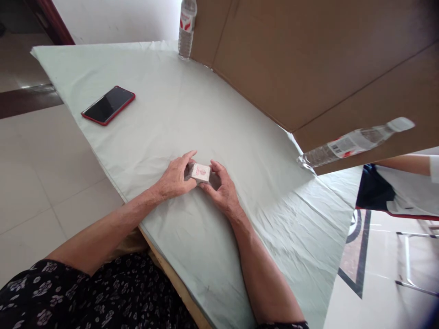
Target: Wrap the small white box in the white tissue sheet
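Observation:
A small block like a deck of playing cards [200, 173], with a white top printed in red and greyish sides, sits low over the cloth between my hands. My left hand [176, 176] grips its left side, thumb at the near edge and fingers curved behind. On the other side my right hand [221, 186] holds it, thumb at the near right corner and fingertips by the far right edge. Parts of the block's sides are hidden by my fingers.
A phone in a red case [109, 105] lies on the pale green tablecloth [164, 105]. Water bottles stand at the back [187, 32] and right [353, 144], against a tall cardboard panel [291, 55]. Beyond the panel another person's arm [404, 165] shows, near a metal-framed stand [408, 260].

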Demonstrator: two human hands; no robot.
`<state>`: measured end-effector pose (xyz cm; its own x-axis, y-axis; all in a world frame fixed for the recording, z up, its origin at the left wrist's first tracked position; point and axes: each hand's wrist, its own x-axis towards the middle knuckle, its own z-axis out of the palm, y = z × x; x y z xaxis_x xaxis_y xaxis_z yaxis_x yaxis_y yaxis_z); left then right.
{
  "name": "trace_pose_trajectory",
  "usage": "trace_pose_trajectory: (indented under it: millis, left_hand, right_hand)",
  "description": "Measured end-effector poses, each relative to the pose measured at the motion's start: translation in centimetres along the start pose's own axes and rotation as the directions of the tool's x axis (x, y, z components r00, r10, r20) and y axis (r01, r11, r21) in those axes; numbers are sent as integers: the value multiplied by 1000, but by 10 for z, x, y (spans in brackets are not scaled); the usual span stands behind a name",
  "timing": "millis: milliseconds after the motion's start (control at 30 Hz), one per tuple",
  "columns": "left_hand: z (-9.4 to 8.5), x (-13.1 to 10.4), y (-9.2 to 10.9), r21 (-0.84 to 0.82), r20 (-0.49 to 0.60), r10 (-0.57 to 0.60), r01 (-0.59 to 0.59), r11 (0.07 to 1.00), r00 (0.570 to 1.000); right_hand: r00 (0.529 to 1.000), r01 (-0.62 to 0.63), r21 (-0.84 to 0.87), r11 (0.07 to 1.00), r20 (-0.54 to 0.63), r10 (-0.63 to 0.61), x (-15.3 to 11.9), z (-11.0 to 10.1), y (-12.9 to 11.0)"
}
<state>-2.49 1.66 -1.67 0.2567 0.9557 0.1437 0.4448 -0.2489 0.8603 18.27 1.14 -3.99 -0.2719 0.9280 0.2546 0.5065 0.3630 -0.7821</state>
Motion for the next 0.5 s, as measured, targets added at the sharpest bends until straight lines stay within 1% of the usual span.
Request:
trace_pose_trajectory:
  millis: [167,300,400,500]
  left_hand:
    - [-1,0,3,11,0,-6,6,1000,1000]
    - [-1,-2,3,-21,47,23,-22,1000,999]
    - [-1,-3,1,-33,71,22,-19,999,997]
    - [0,-3,0,-18,68,14,-13,1000,998]
  right_hand:
    - [1000,4,-8,1000,29,-4,1,-5,-2]
    - [999,16,-30,999,28,-15,-1,-6,-5]
    - [999,39,-53,998,40,-37,-3,-8,-7]
    - [998,51,-20,999,50,-50,-4,-13,-12]
